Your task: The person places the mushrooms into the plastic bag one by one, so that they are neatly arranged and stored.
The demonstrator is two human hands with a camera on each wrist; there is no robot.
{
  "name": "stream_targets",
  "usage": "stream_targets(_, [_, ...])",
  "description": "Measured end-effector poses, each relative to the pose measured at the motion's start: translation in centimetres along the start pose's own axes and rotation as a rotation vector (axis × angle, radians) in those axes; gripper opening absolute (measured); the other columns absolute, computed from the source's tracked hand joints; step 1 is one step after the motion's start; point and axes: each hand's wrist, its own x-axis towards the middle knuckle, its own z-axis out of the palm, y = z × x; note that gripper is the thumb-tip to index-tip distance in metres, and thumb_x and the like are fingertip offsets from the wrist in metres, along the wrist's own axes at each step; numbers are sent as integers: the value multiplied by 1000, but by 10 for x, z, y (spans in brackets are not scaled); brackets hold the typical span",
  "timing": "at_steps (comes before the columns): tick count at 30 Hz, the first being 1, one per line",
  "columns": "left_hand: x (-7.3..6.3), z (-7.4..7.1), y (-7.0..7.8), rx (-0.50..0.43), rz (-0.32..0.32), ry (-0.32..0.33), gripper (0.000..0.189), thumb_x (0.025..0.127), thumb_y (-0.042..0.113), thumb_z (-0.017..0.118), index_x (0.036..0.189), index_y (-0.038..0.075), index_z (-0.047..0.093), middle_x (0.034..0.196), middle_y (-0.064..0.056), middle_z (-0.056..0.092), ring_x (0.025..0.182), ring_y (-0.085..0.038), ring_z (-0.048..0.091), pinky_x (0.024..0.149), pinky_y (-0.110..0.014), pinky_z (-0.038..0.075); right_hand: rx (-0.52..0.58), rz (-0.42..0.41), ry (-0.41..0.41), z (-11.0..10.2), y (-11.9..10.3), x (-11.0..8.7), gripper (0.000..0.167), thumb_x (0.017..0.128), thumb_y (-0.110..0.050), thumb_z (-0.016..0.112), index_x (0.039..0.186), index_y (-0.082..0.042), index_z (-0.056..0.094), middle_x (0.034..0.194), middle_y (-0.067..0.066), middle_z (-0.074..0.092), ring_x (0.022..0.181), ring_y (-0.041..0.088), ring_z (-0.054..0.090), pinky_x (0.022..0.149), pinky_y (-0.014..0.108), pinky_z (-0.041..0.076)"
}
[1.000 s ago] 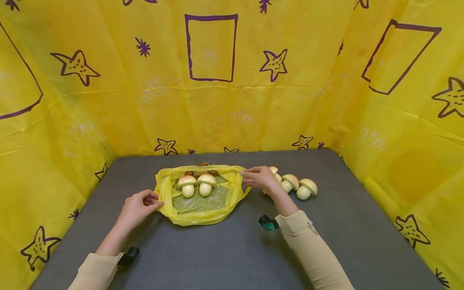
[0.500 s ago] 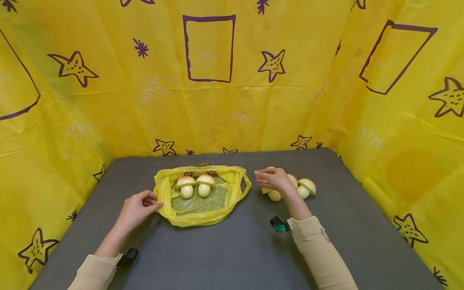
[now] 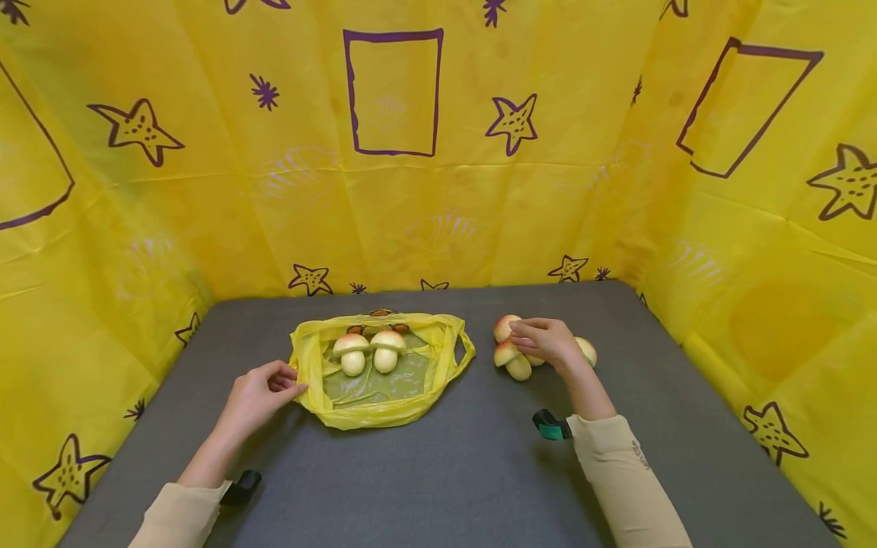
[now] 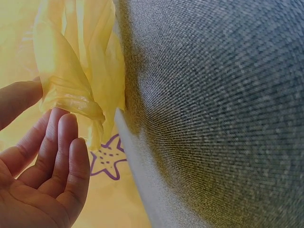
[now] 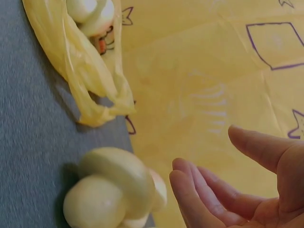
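A yellow plastic bag lies mouth-up on the table, its rim spread wide. Inside it, two toy mushrooms with pale stems and reddish caps lie side by side. My left hand pinches the bag's left rim; in the left wrist view the thin plastic hangs between thumb and fingers. Right of the bag, my right hand hovers over a cluster of several more toy mushrooms, partly covering them. In the right wrist view its thumb and fingers are apart with nothing between them, near a mushroom.
The dark grey table runs up to yellow cloth walls printed with purple stars and frames at the back and both sides. A loop handle of the bag sticks out toward the cluster.
My right hand has let go of the bag's right rim and moved right, over the mushroom cluster. The left hand stays at the bag's left edge.
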Motion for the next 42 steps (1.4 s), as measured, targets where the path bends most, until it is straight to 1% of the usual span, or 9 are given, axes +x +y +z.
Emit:
stream_targets(3, [0, 0, -1, 2, -1, 0, 30, 80, 33, 75, 92, 8, 64, 81, -1, 65, 72, -13, 58, 60, -24, 46, 15, 5, -5, -6, 0, -2, 55, 94, -23, 59, 132, 14, 43, 131, 32, 50, 111, 28, 62, 96, 38, 46])
stream_targets(7, [0, 0, -1, -1, 1, -1, 30, 80, 33, 75, 92, 8, 64, 81, -2, 65, 72, -13, 58, 60, -23, 46, 27, 25, -6, -11, 0, -4, 56, 94, -23, 58, 134, 12, 42, 135, 31, 46, 114, 27, 60, 98, 38, 44])
stream_targets(15, [1, 1, -2, -8, -2, -7, 30, 80, 34, 75, 92, 8, 64, 81, -2, 65, 72, -13, 58, 60, -23, 46, 24, 28, 19, -26, 6, -8, 58, 94, -26, 60, 135, 11, 42, 133, 30, 49, 114, 27, 60, 94, 33, 48])
stream_targets(18, [1, 1, -2, -5, -3, -7, 30, 80, 34, 75, 92, 8, 64, 81, -1, 65, 72, -13, 58, 60, -23, 46, 26, 24, 20, -32, 9, -11, 60, 93, -28, 60, 135, 12, 41, 123, 22, 60, 112, 24, 62, 95, 34, 47])
stream_targets(22, [1, 0, -2, -3, -1, -8, 30, 80, 34, 75, 92, 8, 64, 81, -1, 65, 72, -12, 58, 60, -23, 46, 28, 31, 38, -41, 14, -13, 61, 93, -28, 61, 135, 11, 42, 117, 12, 64, 108, 20, 64, 96, 35, 46])
stream_targets(28, [1, 0, -1, -4, -4, -9, 30, 81, 34, 75, 92, 8, 64, 81, -1, 65, 72, -13, 58, 60, -23, 46, 44, 40, 56, -51, 20, -16, 63, 93, -27, 61, 136, 12, 38, 126, 21, 58, 106, 19, 64, 96, 35, 46])
stream_targets(31, [1, 1, -2, -1, -1, -10, 31, 81, 35, 75, 92, 8, 64, 81, -1, 65, 72, -12, 58, 60, -23, 46, 63, 46, 58, -55, 22, -18, 63, 93, -26, 60, 137, 13, 36, 131, 26, 53, 106, 20, 65, 97, 37, 46])
stream_targets(36, [1, 1, -3, 2, 5, -6, 30, 80, 33, 75, 92, 8, 64, 81, -1, 65, 72, -12, 58, 60, -23, 46, 35, 52, 79, -62, 27, -20, 64, 94, -26, 59, 136, 15, 36, 129, 26, 54, 104, 17, 66, 95, 35, 47])
stream_targets(42, [1, 2, -3, 0, 6, -8, 30, 81, 33, 75, 92, 8, 64, 81, -1, 65, 72, -13, 58, 60, -23, 46, 14, 40, 85, -68, 33, -27, 63, 94, -24, 59, 136, 17, 35, 125, 24, 57, 96, 10, 67, 90, 31, 50])
